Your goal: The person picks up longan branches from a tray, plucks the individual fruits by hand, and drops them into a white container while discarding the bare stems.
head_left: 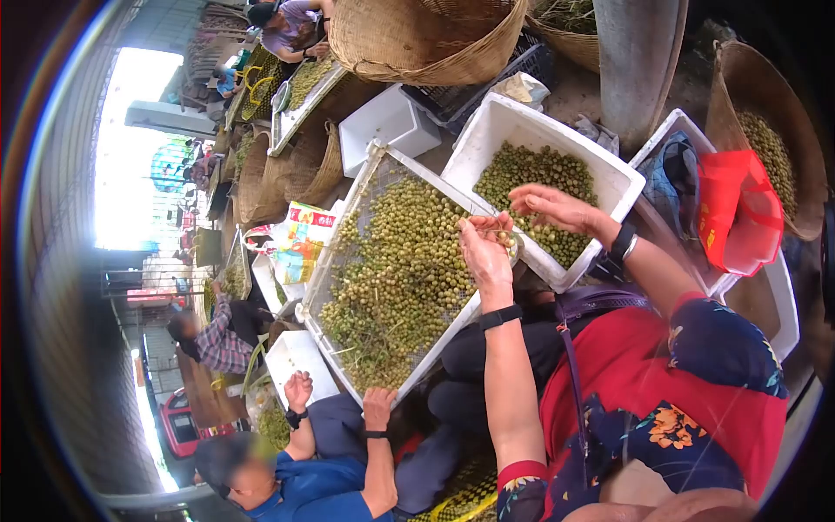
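Observation:
My left hand (487, 261) is closed around a small sprig of round green-yellow fruit, above the right edge of a white-framed mesh tray (344, 213). Beside it my right hand (557, 209) is held over a white foam box (609, 170), its fingers apart and nothing visible in them. A heap of the same fruit (409, 252) covers much of the tray, with thin stems mixed in at its lower end. Loose fruit (535, 174) also lies in the foam box, partly hidden behind my right hand and wrist.
A co-worker in blue (322, 487) has a hand at the tray's lower edge. Around are wicker baskets (426, 43), a metal post (639, 70), a red bag (739, 209), an empty foam box (387, 130) and a printed bag (300, 239). Other people sit farther off.

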Available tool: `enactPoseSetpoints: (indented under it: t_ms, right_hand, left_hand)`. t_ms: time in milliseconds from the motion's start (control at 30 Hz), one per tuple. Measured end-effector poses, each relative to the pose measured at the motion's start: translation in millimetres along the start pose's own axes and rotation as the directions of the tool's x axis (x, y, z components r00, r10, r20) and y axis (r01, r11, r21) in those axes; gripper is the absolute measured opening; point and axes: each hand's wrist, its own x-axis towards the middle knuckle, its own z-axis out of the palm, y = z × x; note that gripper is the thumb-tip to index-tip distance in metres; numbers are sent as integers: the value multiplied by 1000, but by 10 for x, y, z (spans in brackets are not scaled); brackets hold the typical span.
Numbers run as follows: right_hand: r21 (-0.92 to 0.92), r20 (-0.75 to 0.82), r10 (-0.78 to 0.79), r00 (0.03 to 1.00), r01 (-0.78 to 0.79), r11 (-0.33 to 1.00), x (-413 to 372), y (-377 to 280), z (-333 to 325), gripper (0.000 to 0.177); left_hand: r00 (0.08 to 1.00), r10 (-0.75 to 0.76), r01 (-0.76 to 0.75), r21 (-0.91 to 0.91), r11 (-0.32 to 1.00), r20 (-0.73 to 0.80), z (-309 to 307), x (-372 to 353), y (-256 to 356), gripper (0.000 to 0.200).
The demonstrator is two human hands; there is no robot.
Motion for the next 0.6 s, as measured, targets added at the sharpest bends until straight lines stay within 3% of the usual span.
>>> enactPoseSetpoints:
  t_ms: [33, 100, 167, 200, 233, 300, 367, 433, 533, 567, 600]
  right_hand:
    - [305, 149, -9, 989, -37, 952, -9, 42, 100, 55]
    - [598, 247, 23, 969, -171, 783, 19, 233, 246, 54]
    - [612, 239, 21, 971, -168, 773, 20, 127, 461, 51]
    - [624, 228, 22, 973, -163, 765, 34, 89, 541, 49]
    - [626, 227, 21, 974, -162, 763, 57, 81, 564, 49]
    - [496, 285, 102, 953, -237, 835, 112, 52, 581, 45]
    - [481, 248, 143, 958, -250, 840, 116, -48, 672, 38]
    - [322, 178, 96, 979, -150, 935, 143, -17, 670, 27]
    - [403, 234, 78, 969, -169, 900, 123, -57, 543, 20]
    - [361, 137, 119, 983, -161, 919, 102, -85, 540, 18]
    - [315, 186, 143, 972, -197, 928, 87, -88, 478, 19]
  left_hand:
    - [999, 40, -39, -29, 999, 26, 33, 15, -23, 38]
    - [996, 72, -71, -21, 997, 54, 102, -11, -43, 39]
    - [978, 207, -204, 268, 942, 19, 187, -79, -35, 40]
    - [951, 301, -309, 307, 900, 74, 160, -35, -55, 42]
    - [951, 300, -309, 310, 899, 75, 110, -26, -63, 42]
    - [923, 366, -373, 514, 772, 120, 83, -36, 0, 45]
    - [925, 358, -369, 508, 778, 123, 115, -25, 48, 45]
    - [934, 337, -350, 498, 793, 121, 109, -24, 60, 45]
    - [930, 343, -365, 439, 821, 131, 86, 3, 89, 43]
    - [931, 339, -362, 440, 822, 132, 73, -5, 118, 43]
    - [973, 216, -227, 435, 871, 75, 55, -21, 154, 42]
